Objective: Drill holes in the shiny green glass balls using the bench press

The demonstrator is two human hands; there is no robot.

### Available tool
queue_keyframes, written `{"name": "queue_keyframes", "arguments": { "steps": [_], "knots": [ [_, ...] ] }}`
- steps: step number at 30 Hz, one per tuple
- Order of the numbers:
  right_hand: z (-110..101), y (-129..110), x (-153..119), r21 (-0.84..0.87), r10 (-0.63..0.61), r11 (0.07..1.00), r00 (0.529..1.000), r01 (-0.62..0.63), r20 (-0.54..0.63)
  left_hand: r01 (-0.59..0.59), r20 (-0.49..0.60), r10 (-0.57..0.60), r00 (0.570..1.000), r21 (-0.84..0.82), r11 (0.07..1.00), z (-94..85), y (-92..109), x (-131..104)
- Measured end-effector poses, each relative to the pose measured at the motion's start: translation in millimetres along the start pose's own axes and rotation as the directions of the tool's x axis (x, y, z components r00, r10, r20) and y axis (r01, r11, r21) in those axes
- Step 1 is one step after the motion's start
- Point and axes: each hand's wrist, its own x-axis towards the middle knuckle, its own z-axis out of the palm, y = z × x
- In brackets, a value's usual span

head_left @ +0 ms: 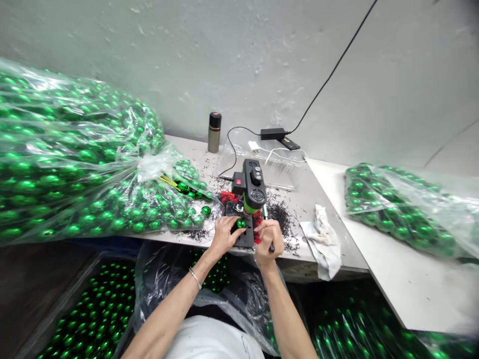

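The left hand [224,235] is partly closed, thumb and fingertips pinching a green ball [241,224] on the black base [245,241] of a small machine [254,184], just under its head. The right hand [269,238] is curled into a loose fist around the machine's lever [272,247], just right of the base.

The ball has a mirror-like shine and looks hollow: probably very light, stiff-shelled and slippery, apt to roll if let go. It may be plastic, though the view cannot settle that; a hard squeeze could dent or crack it, and rubbing could scratch the shine. It is best taken low on its left and near sides, thumb against fingers, with the tips clear of the head. The lever looks rigid and is best gripped at its dark end, for an even pull. The machine seems far heavier than the ball. A loose ball [205,211] lies to the left, beside a filled bag [75,149]; dark bits [277,219] litter the table [337,249] to the right.
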Motion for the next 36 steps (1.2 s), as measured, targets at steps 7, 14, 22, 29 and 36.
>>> {"name": "queue_keyframes", "arguments": {
  "steps": [7,14,22,29,36],
  "knots": [
    [-3,-25,28,0.058,0.234,0.970,0.972,-0.235,0.031,-0.148,0.022,0.147,0.989,0.064,0.987,-30.1,4,-46],
    [3,-13,6,0.052,0.193,0.980,0.981,-0.192,-0.019,0.008,-0.126,0.053,0.991,0.441,0.897,-82.8,-13,13],
    [0,-11,7,0.062,0.108,0.992,0.994,-0.107,-0.005,0.066,0.079,-0.098,0.992,0.333,0.941,-91.6,-31,38],
    [2,-10,4,0.026,0.119,0.993,0.993,-0.118,-0.022,0.397,0.180,-0.354,0.918,-0.427,0.812,-67.5,-13,14],
    [-1,-16,9,-0.011,0.081,0.997,0.997,-0.081,0.009,0.396,0.224,-0.336,0.915,-0.333,0.856,-38.3,-9,9]
  ]
}}
